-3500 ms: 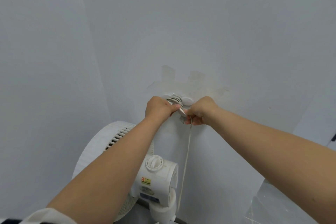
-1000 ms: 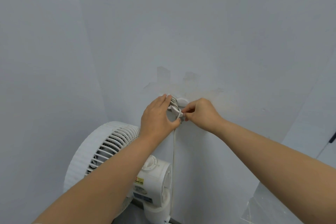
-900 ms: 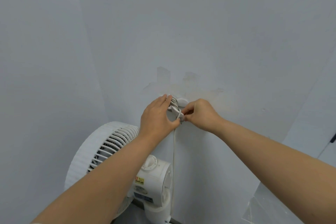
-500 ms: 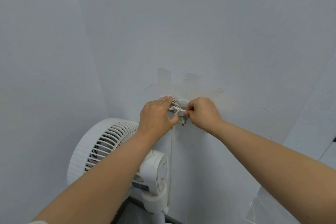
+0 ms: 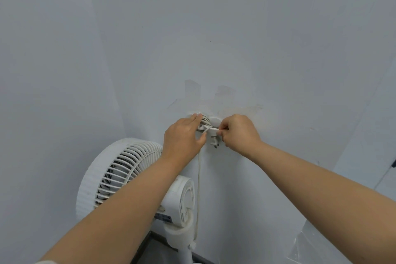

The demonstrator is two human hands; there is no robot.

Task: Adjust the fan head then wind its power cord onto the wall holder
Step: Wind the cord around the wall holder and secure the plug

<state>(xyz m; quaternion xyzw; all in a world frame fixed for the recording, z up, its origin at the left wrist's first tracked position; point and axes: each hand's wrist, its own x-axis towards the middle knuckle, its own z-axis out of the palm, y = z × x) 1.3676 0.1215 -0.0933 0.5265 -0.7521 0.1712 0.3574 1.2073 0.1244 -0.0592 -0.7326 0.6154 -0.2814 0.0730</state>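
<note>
A white wall holder (image 5: pixel 214 121) is fixed to the grey wall, with several turns of the white power cord (image 5: pixel 206 121) wound on it. My left hand (image 5: pixel 184 137) covers the holder's left side, fingers laid over the coil and thumb under the cord. My right hand (image 5: pixel 239 133) pinches the plug end (image 5: pixel 215 138), whose prongs point down. A length of cord (image 5: pixel 198 188) hangs straight down to the white standing fan (image 5: pixel 120 173), whose grille faces left and whose motor housing (image 5: pixel 184 199) faces me.
Tape marks (image 5: pixel 214 96) stain the wall above the holder. A wall corner (image 5: pixel 107 70) runs down at the left. Clear plastic sheeting (image 5: pixel 342 246) lies at the lower right, beside a white panel (image 5: pixel 375 146).
The view has drifted slightly, so the fan's motor housing shows more from the back. My right hand has brought the plug end against the holder; my left hand stays over the coil.
</note>
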